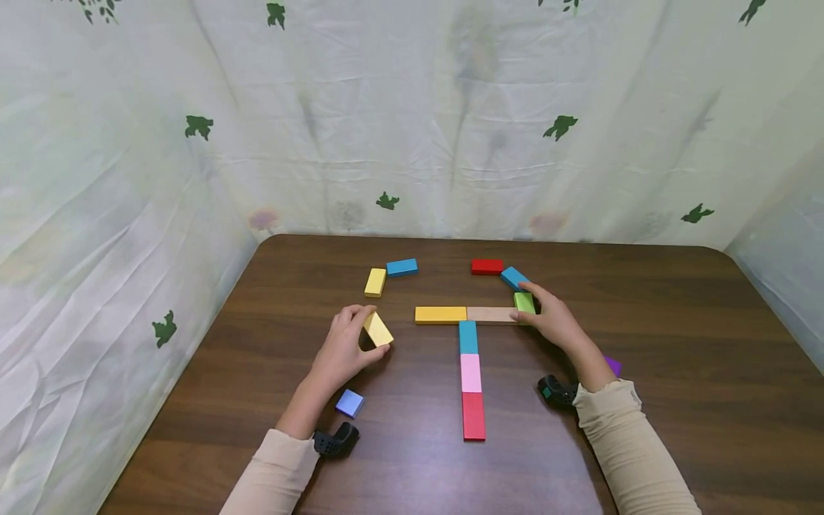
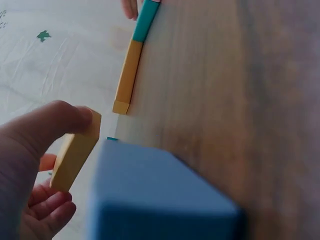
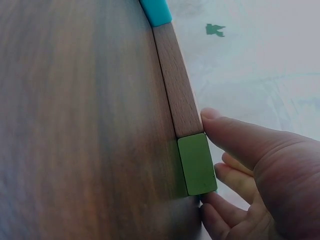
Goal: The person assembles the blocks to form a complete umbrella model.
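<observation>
My left hand (image 1: 344, 343) pinches a pale yellow block (image 1: 378, 329) between thumb and fingers; the left wrist view shows this block (image 2: 75, 155) tilted. On the right, my right hand (image 1: 556, 318) has thumb and fingers at opposite ends of a green block (image 1: 524, 302). Its thumb lies by the joint with the plain wooden block (image 3: 177, 80). That block meets a yellow-orange block (image 1: 440, 315) in a row. Below their joint run a teal block (image 1: 468, 337), a pink block (image 1: 471, 373) and a red block (image 1: 473, 416), end to end.
Behind the row lie a yellow block (image 1: 375, 282), a blue block (image 1: 402, 267), a red block (image 1: 487, 267) and another blue block (image 1: 513, 277). A periwinkle block (image 1: 350, 403) sits by my left wrist. A purple block (image 1: 612, 366) is partly hidden behind my right forearm.
</observation>
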`<state>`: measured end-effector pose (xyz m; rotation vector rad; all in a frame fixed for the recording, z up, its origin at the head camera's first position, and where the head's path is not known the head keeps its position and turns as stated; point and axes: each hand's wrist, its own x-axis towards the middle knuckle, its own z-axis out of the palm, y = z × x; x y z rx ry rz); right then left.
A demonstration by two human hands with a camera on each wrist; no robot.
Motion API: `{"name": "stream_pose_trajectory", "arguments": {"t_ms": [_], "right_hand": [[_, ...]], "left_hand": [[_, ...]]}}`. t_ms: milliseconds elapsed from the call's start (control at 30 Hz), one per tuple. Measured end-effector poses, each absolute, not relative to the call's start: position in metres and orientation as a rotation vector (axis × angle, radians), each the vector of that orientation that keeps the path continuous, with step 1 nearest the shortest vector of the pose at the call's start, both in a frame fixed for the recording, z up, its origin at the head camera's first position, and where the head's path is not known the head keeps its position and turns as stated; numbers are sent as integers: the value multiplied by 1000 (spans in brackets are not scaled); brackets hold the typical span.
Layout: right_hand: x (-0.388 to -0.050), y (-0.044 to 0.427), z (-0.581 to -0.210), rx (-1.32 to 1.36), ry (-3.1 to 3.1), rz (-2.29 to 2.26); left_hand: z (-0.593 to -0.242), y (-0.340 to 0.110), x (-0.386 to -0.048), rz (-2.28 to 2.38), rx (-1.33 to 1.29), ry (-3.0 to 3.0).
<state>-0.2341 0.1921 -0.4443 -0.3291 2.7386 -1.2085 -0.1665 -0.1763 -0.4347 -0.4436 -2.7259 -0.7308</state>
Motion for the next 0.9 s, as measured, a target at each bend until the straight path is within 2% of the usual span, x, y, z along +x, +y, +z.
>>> {"name": "stream_pose_trajectory", "arguments": {"t_ms": [900], "right_hand": [[-234,192,-447,-316,2748,-1198]], "left_hand": [[-416,-145,-197,-765,-666,-2872]]}}
